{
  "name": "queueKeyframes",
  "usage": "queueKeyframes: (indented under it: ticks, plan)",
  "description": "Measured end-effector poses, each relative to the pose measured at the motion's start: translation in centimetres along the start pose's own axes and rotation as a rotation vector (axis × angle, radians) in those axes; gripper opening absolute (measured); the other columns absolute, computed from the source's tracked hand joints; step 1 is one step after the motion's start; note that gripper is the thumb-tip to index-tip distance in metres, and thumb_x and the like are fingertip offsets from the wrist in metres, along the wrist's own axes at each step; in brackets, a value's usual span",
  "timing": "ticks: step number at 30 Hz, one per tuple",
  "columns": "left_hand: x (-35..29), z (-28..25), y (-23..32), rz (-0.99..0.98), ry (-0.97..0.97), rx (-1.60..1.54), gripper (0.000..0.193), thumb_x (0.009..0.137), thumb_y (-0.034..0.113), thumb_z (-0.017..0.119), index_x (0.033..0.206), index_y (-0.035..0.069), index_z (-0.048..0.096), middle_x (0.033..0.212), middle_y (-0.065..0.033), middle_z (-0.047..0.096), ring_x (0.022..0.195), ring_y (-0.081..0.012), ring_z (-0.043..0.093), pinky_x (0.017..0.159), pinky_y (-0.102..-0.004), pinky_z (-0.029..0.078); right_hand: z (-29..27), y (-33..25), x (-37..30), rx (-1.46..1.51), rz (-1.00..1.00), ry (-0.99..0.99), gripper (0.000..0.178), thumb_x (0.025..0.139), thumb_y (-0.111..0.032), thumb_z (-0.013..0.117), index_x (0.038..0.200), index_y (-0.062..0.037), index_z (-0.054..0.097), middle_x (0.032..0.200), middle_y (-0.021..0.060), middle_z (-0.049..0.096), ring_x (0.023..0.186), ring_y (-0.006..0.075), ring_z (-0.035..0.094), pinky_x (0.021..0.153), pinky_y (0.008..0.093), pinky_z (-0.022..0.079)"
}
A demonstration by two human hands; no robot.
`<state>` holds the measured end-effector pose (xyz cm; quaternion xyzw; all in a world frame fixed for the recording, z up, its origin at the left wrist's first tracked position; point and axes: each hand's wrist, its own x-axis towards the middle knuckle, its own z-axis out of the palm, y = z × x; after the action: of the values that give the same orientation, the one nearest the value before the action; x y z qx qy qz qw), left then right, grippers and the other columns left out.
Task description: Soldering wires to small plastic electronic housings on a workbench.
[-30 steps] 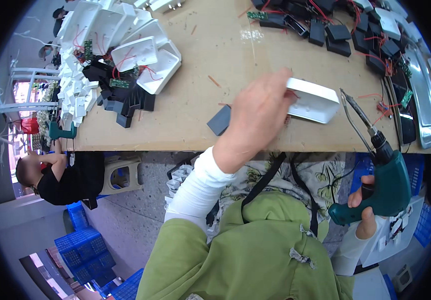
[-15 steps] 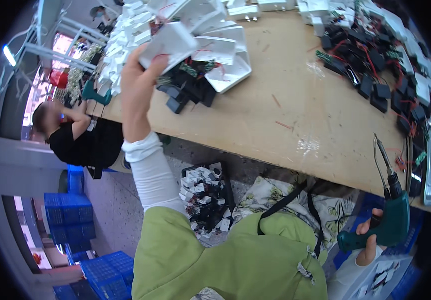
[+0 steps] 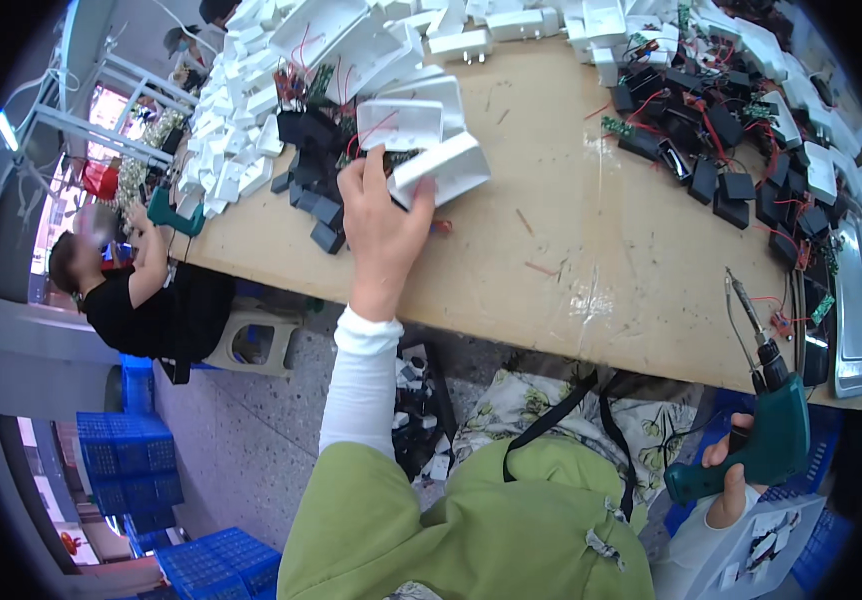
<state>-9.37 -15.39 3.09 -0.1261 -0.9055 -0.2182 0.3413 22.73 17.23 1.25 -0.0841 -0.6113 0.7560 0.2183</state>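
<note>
The left hand [image 3: 384, 235] grips a white case [image 3: 448, 163] at left, near open cases [image 3: 416, 118] that seem already wired with red leads [image 3: 379, 127]. The right hand [image 3: 728, 498] grips a soldering gun [image 3: 781, 430]; at far right, many black boxes [image 3: 703, 181] lie uncased

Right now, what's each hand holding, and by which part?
Left hand: white case, pinched at its left end. Right hand: soldering gun, by its handle.

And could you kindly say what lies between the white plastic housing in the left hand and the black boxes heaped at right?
The head view shows mostly tan tabletop, with a thin brownish strip nearer the housing.
</note>
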Motion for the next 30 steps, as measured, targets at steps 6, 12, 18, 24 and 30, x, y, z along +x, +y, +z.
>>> queueKeyframes:
  ticks: [6,12,18,24,30]
  plan:
    - [-1.4,-1.6,2.1,0.271,-0.018,0.081,0.070,0.061,0.023,0.073,0.125,0.007,0.049,0.131,-0.0220,0.037,0.122,-0.0385,0.035,0.097,-0.0487,0.027,2.4,-1.5,0.9,-0.033,0.060,0.198,0.059,0.079,-0.021,0.068,0.123,0.0076,0.039,0.083,0.0119,0.059,0.065,0.0151,0.056,0.062,0.0276,0.049]
    - [-2.5,0.3,0.1,0.322,-0.113,0.215,0.042,0.072,0.017,0.066,0.111,0.002,0.059,0.134,-0.0198,0.038,0.123,-0.0404,0.035,0.096,-0.0499,0.028,-0.9,-0.2,-0.3,-0.008,0.073,0.010,0.063,0.086,-0.018,0.063,0.134,0.0042,0.028,0.121,0.0204,0.046,0.073,0.0157,0.057,0.059,0.0302,0.050]
    - [-2.0,0.5,1.6,0.211,-0.096,0.211,0.045,0.068,0.010,0.066,0.111,0.001,0.057,0.132,-0.0195,0.039,0.122,-0.0362,0.037,0.092,-0.0479,0.030,-0.6,-0.6,-0.1,-0.025,0.118,0.026,0.064,0.086,-0.017,0.064,0.135,0.0027,0.027,0.122,0.0199,0.046,0.073,0.0155,0.056,0.059,0.0295,0.050]
    - [-1.8,-0.2,1.6,0.552,-0.005,0.022,0.051,0.063,0.001,0.067,0.113,0.005,0.058,0.128,-0.0160,0.042,0.116,-0.0331,0.044,0.087,-0.0429,0.038,-0.5,0.8,0.2,0.095,-0.013,0.007,0.063,0.087,-0.016,0.062,0.137,0.0004,0.027,0.125,0.0198,0.045,0.076,0.0161,0.054,0.061,0.0315,0.048]
    - [-2.0,-0.2,1.4,0.439,-0.075,-0.143,0.038,0.064,-0.004,0.064,0.101,0.002,0.059,0.107,-0.0146,0.053,0.082,-0.0335,0.056,0.074,-0.0393,0.047,0.0,0.8,0.3,0.098,-0.008,0.028,0.062,0.086,-0.015,0.063,0.136,0.0004,0.029,0.125,0.0203,0.045,0.077,0.0160,0.054,0.062,0.0303,0.048]
